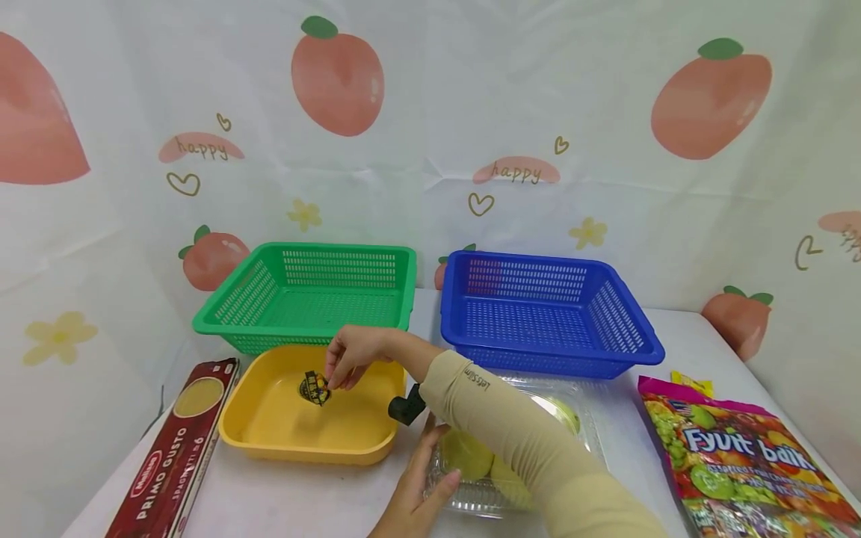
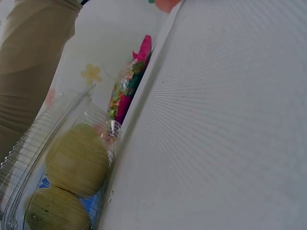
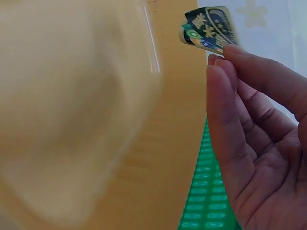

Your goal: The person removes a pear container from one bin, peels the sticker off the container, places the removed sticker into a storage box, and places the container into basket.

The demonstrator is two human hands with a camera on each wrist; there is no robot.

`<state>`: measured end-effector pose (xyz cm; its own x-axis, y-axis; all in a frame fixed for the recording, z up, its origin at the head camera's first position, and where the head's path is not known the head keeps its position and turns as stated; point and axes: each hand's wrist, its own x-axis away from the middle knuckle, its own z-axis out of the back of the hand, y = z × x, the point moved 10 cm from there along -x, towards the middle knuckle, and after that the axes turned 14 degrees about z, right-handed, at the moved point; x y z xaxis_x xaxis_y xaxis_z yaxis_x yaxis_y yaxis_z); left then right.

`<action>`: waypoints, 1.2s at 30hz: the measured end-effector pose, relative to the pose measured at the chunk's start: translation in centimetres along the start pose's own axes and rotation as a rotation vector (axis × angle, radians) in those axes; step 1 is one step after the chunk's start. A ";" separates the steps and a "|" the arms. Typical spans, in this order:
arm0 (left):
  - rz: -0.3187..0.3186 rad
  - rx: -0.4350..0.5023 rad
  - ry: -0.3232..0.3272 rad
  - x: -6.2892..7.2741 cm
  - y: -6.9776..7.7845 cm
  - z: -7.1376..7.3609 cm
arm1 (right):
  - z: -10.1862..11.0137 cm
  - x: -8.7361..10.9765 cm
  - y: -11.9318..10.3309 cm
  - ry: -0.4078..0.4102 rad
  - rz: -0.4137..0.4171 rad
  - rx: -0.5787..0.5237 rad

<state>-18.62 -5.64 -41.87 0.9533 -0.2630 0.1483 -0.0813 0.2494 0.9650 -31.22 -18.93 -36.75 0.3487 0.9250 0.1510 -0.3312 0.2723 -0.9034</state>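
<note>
Over the yellow tray [image 1: 309, 451], my right hand [image 1: 355, 354] pinches a small black and gold sticker [image 1: 314, 388] between thumb and fingertips. In the right wrist view the sticker [image 3: 209, 29] curls at one edge and shows printed characters and fruit pictures. My left hand [image 1: 415, 486] rests against the left front corner of a clear plastic container [image 1: 480, 509], its fingers fairly straight along the side and the thumb at the front. Inside lie several round yellow-green fruits [image 2: 79, 160]. My right forearm hides part of the container. The left hand is out of sight in its own wrist view.
A green basket [image 1: 306, 330] and a blue basket [image 1: 551, 359] stand at the back. Along the left lies a red spaghetti pack [image 1: 168, 456]. At right are a colourful candy bag [image 1: 747, 456] and a small yellow packet [image 1: 691, 382]. A black device [image 1: 406, 407] sits under my right wrist.
</note>
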 end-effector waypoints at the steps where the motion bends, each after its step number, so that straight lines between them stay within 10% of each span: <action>1: 0.003 -0.001 -0.001 0.0 0.0 0.0 | 0.0 0.0 0.0 -0.002 -0.002 0.005; 36: 0.034 -0.001 -0.008 -0.3 -0.7 -0.1 | -0.1 -0.2 0.1 0.006 -0.033 0.153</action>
<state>-18.86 -5.67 -42.58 0.9477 -0.2616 0.1830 -0.1136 0.2595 0.9590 -31.22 -19.11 -36.91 0.3662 0.9136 0.1766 -0.4494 0.3398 -0.8262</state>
